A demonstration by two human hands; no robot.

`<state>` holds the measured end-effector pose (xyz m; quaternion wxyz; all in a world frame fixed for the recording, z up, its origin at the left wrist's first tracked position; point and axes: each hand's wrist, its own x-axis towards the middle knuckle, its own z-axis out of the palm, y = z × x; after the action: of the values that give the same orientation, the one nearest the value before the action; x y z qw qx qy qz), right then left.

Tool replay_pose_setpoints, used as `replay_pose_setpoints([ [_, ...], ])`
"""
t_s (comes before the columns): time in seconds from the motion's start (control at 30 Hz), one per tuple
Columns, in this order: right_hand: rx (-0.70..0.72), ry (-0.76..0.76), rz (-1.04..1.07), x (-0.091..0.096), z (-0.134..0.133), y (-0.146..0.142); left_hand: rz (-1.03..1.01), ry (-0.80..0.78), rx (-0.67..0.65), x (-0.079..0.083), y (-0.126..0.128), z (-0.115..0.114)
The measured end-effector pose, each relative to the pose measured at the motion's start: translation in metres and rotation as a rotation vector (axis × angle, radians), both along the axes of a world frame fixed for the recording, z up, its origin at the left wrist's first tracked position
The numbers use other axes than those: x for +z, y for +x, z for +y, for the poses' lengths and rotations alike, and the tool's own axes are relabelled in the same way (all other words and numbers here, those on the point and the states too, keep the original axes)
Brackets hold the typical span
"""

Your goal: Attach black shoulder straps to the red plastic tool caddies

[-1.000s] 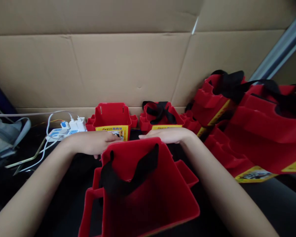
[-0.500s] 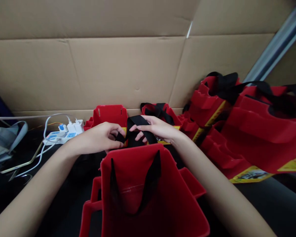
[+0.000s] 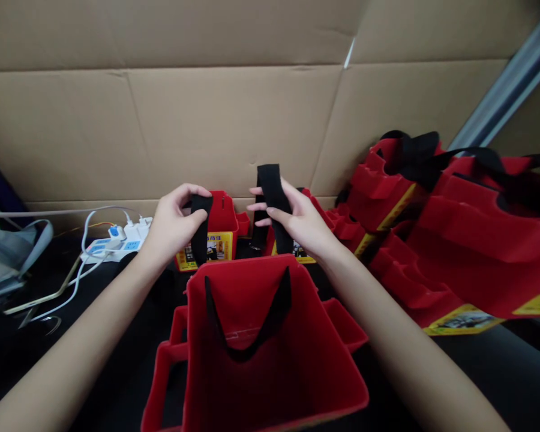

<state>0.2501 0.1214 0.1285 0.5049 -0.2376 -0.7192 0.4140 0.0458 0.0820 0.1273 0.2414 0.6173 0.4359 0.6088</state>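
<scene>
In front of me stands a red plastic tool bucket (image 3: 270, 393) with side pockets. A loop of black webbing strap (image 3: 242, 354) hangs inside it against the back wall. Behind that wall, my left hand (image 3: 175, 219) is closed, pinching a length of black strap (image 3: 201, 237) between thumb and fingers. My right hand (image 3: 299, 213) holds another strap length (image 3: 274, 195) under its thumb; this one folds over at the top and hangs down behind the fingers. Where both lengths meet the bucket is hidden behind its rim.
Two more red buckets (image 3: 225, 210) with yellow labels stand behind, by the cardboard wall (image 3: 234, 126). Stacked red buckets (image 3: 472, 222) with black straps fill the right side. At left are a white power strip (image 3: 112, 249) with cables and a grey bag (image 3: 9, 252).
Both hands have risen and moved apart, lifting their strap lengths. The strap loop inside the bucket sits slightly higher. The bucket has shifted a little in view.
</scene>
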Motion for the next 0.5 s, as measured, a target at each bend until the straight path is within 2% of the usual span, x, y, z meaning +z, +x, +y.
replay_pose_setpoints([
  [0.13,-0.055,0.021,0.104,0.007,0.014,0.004,0.163,0.061,-0.041,0.001,-0.001,0.001],
  [0.37,-0.039,-0.289,0.218,0.044,0.051,-0.006,0.399,-0.071,-0.110,0.002,-0.003,-0.003],
  [0.5,-0.087,-0.321,0.208,0.060,0.074,-0.013,0.389,-0.112,-0.115,0.000,-0.005,-0.002],
])
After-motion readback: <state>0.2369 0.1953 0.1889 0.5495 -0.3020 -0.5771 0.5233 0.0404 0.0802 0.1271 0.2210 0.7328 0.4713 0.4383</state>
